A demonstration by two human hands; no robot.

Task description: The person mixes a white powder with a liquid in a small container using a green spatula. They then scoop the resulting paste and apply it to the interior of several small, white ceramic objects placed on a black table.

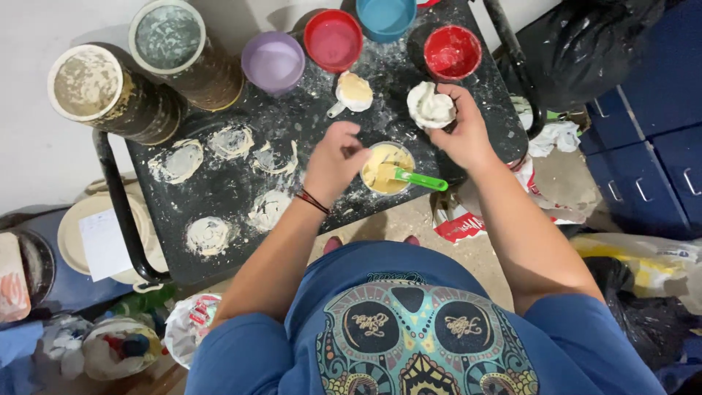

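A black tabletop (219, 186), dusted and smeared with pale paste, carries everything the person works on, and at its far left corner stand two tall, paste-caked cylindrical containers (110, 91), side by side. Along the far edge sit four small bowls: one purple bowl (273, 61), two red bowls (333, 39) and one blue bowl (385, 16) cut off by the top of the frame. Six round pale paste rings (209, 235) mark the bare left half of the surface. Near the front edge, between the two hands, stands one small cup of yellowish paste (386, 168), with one green-handled tool (418, 179) resting in it; the tool's long axis runs from the cup out to the person's right, the handle pointing toward the right forearm. The left hand (335, 159) is curled with fingertips pinched just at the cup's left rim, touching or nearly touching it, though whether it grips anything I cannot tell. The right hand (462, 132) lies just beyond and to the right of the cup and is closed around one white moulded piece (430, 106). A second, cream-coloured moulded piece (353, 92) lies loose on the surface, just beyond the left hand.
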